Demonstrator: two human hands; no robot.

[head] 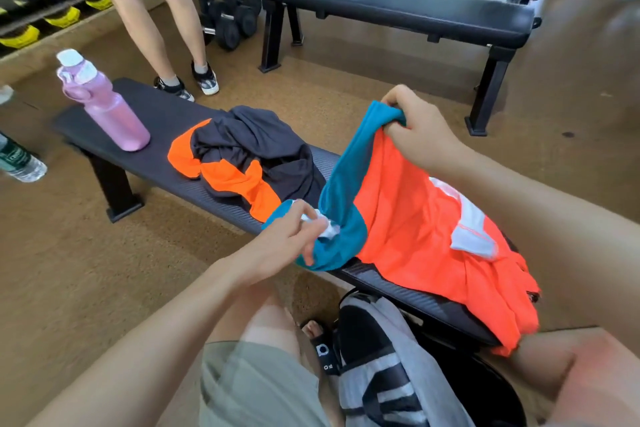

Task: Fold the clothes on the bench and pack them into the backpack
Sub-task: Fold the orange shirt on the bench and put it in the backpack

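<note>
The orange shirt point(415, 218) with teal trim and white panels lies crumpled on the table point(156, 121) at four o'clock. The right hand point(419, 132) and left hand point(280, 239) each pinch its teal edge in a tight grip.

A black padded bench point(166, 180) carrying clothes and a bottle.
On it: pink bottle point(107, 107) upright, crumpled grey-orange garment point(249, 156), orange-teal shirt point(415, 229).

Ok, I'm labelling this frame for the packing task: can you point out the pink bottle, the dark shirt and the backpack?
pink bottle point(110, 111): head view, on its pink body.
dark shirt point(256, 146): head view, on the crumpled dark grey fabric.
backpack point(384, 367): head view, on its grey and black front.
</note>
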